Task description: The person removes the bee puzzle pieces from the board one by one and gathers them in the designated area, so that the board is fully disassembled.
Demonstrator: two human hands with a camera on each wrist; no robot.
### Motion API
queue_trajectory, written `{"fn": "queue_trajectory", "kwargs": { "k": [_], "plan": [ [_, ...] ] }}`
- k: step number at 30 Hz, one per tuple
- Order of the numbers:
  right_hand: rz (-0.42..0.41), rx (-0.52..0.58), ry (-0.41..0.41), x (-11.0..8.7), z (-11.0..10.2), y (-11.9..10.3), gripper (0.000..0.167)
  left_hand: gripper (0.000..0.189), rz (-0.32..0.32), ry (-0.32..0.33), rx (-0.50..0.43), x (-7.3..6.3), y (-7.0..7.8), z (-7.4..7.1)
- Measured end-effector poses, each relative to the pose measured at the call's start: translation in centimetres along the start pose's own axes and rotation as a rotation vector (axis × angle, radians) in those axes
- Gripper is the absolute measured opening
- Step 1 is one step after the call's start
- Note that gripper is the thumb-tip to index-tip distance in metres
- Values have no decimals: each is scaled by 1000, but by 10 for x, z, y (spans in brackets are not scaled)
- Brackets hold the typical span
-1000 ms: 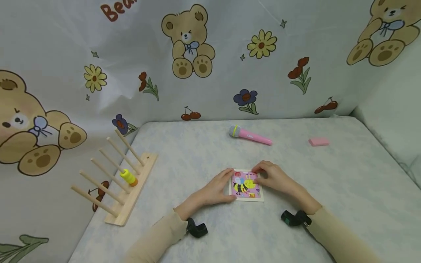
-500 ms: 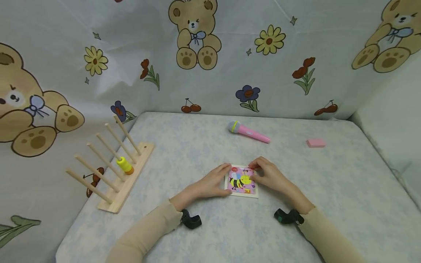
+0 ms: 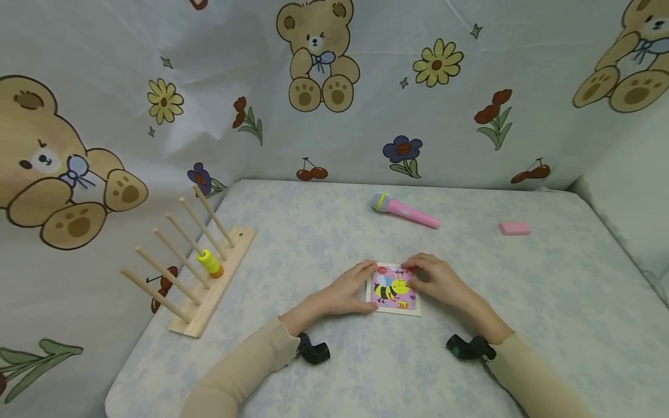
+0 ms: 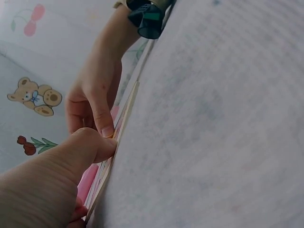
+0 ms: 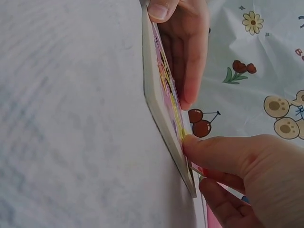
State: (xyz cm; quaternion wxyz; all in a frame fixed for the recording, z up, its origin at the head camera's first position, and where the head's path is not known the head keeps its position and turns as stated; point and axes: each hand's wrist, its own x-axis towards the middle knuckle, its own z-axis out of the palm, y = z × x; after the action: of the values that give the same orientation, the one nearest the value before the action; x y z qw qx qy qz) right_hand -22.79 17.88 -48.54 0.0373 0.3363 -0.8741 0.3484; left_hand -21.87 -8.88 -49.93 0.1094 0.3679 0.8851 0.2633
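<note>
A small square bee jigsaw puzzle [image 3: 389,290] with a pale frame lies on the table between both hands. My left hand [image 3: 342,293] grips its left side, with the thumb at the near edge and the fingers at the far left corner. At the far right corner, my right hand [image 3: 436,281] pinches between thumb and fingers. In the right wrist view, its thumb [image 5: 213,147] lies over the picture, and a thin puzzle piece edge [image 5: 197,169] shows beside the fingers. The right hand covers part of the picture's right side.
Left on the table [image 3: 334,371] stands a wooden peg rack [image 3: 225,281] with upright pegs, yellow rings [image 3: 209,261] and an orange one. A pink toy microphone [image 3: 410,213] and a pink block [image 3: 514,228] lie farther back, before a bear-print cloth [image 3: 360,139].
The head view has shifted, moving the whole scene in the picture. Both hands keep nearly the same hold at the puzzle, with only slight finger movement on the right.
</note>
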Motion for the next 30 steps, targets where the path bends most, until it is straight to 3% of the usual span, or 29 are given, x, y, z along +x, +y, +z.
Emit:
{"fn": "queue_trajectory", "kwargs": {
  "k": [18,24,30],
  "plan": [
    [-80,-36,10,-4,-1,2,38,90,-17,-8,6,0,7,0],
    [-30,1,12,-4,-8,-2,39,91,-18,-7,-1,1,7,2],
    [24,42,76,-2,-27,-7,38,92,-22,2,20,1,6,2]
  ]
}}
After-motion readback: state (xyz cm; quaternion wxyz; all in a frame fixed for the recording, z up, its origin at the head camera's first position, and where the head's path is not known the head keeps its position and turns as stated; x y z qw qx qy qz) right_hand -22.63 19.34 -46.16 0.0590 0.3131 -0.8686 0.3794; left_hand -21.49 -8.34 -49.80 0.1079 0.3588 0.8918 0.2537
